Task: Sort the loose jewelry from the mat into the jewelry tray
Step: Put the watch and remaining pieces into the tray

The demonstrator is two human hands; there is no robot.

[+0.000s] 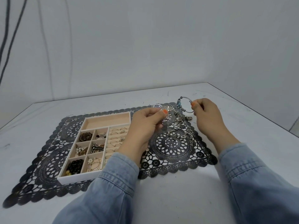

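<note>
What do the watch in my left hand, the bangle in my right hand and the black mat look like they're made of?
The watch looks like polished steel: its linked band glints silver. The bangle seems thin grey metal wire, with a turquoise bead, stone or glass. The mat is black lace-pattern cutwork, probably vinyl or plastic given its faint sheen; fabric is possible.

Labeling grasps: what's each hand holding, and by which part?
Left hand holds the watch by its metal band; right hand pinches the beaded bangle by its bare wire side.
</note>
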